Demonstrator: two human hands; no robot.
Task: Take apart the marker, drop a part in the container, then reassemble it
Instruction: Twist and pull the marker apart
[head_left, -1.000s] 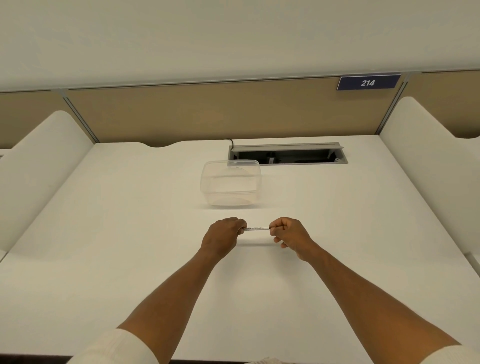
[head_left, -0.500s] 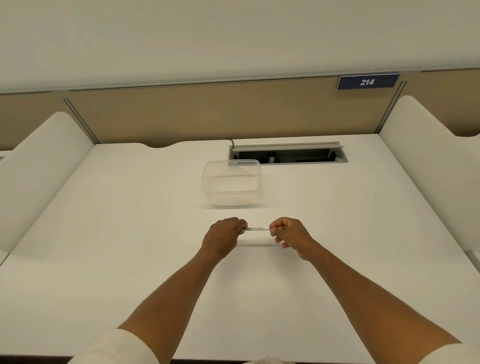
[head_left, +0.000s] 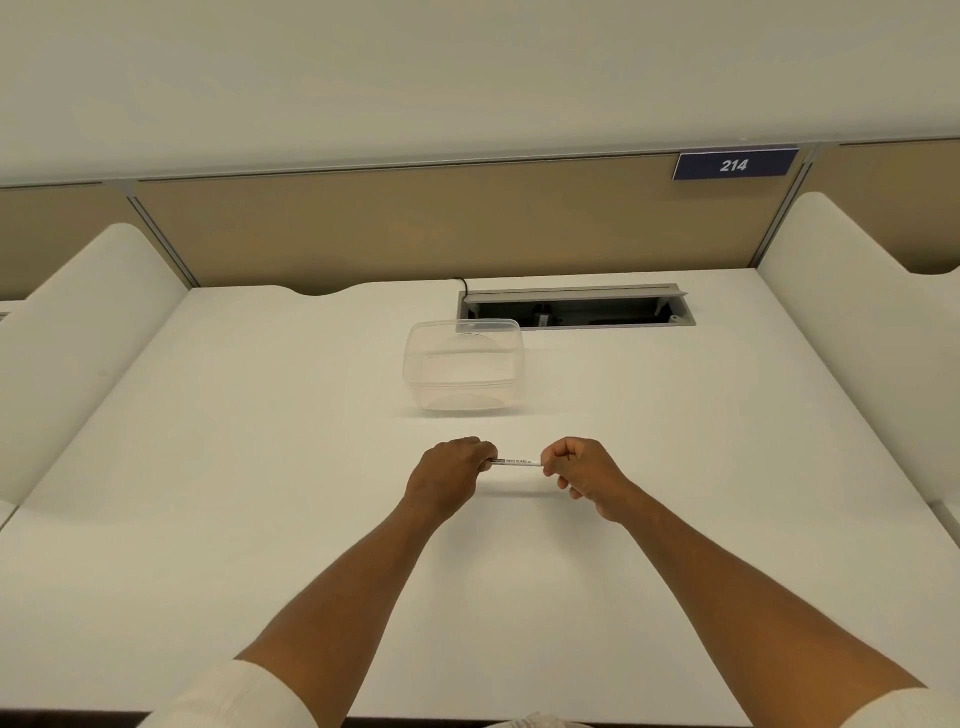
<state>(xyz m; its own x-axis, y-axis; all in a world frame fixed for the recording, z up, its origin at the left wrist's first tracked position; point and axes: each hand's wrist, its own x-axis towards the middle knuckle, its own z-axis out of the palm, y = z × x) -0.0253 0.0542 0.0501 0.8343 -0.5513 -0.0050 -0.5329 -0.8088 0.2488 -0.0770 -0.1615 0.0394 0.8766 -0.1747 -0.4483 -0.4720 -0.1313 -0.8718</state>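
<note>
Both hands are gripping the marker (head_left: 517, 462) level above the desk (head_left: 208, 493): my left hand (head_left: 451, 475) is clenching one end, my right hand (head_left: 582, 475) the other, apparently to pull it apart. I am keeping it just short of the clear container (head_left: 464, 364) (for a short drop). Curled fingers (head_left: 558, 460) are hiding both ends, so the cap side is unclear.
</note>
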